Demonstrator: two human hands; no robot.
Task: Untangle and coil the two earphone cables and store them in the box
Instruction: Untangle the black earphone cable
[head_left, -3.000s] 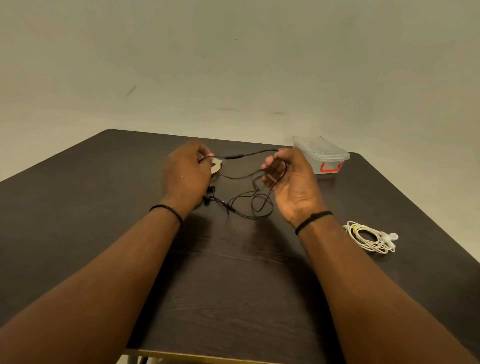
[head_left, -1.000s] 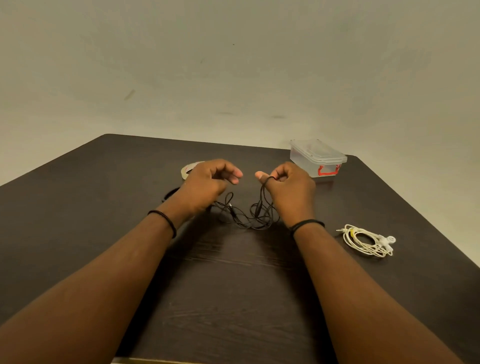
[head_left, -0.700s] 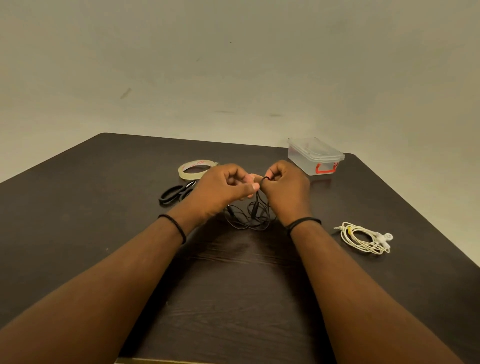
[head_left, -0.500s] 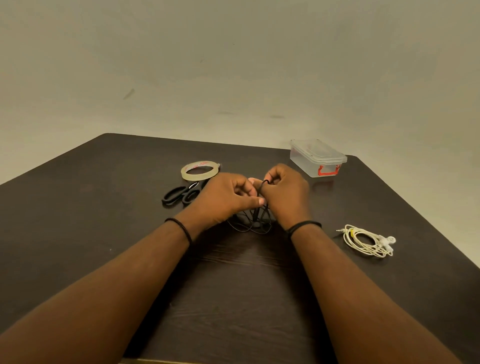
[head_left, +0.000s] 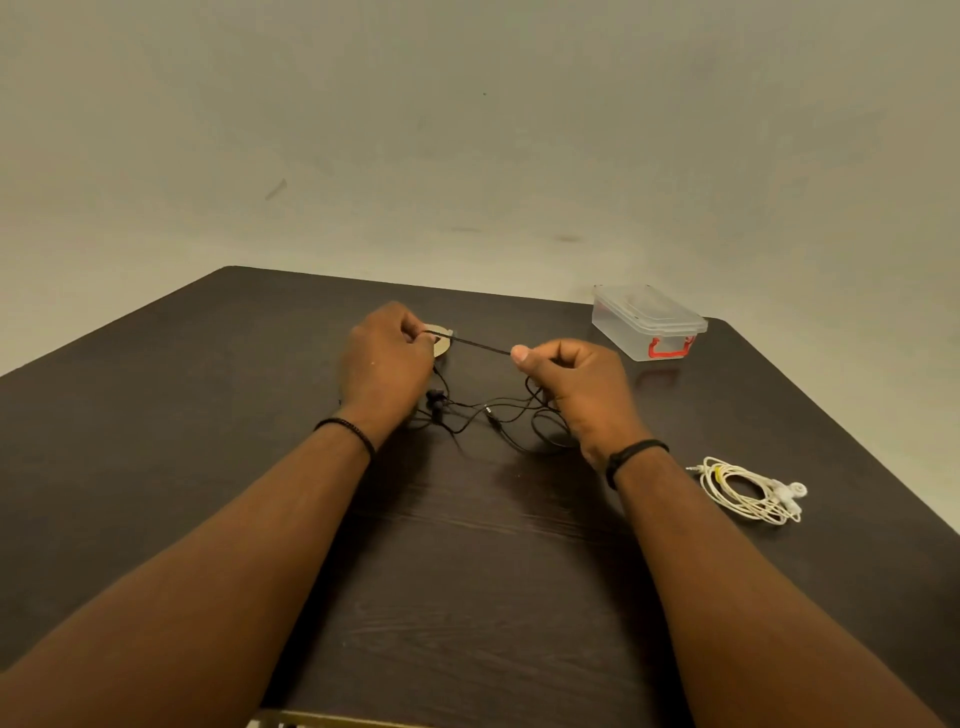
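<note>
**While both hands stretch one cable straight, the rest hangs loose below**

While you pinch the thin black earphone cable (head_left: 480, 345) between thumb and fingers of your left hand (head_left: 387, 364) and of your right hand (head_left: 574, 384), one short part of it is pulled straight between the two grips, above the dark wooden table (head_left: 467, 571). I think you hold it tight like this so that you can see where the loops cross and which one to free next. The remaining part of this cable hangs down from both hands and lies on the table in loose crossing loops, with its earbuds near your left wrist. It is not coiled yet.

Farther out, on your right side, the white earphone cable (head_left: 748, 491) lies in a rough coil on the table, well apart from your right hand; probably it waits there for the box. The clear plastic box with red latch (head_left: 649, 322) stands at the far right of the table with its lid on.

Behind your left hand, a beige tape roll (head_left: 441, 340) is partly hidden.

By count: two cables, one box, one tape roll, two hands, each wrist with one black band.
</note>
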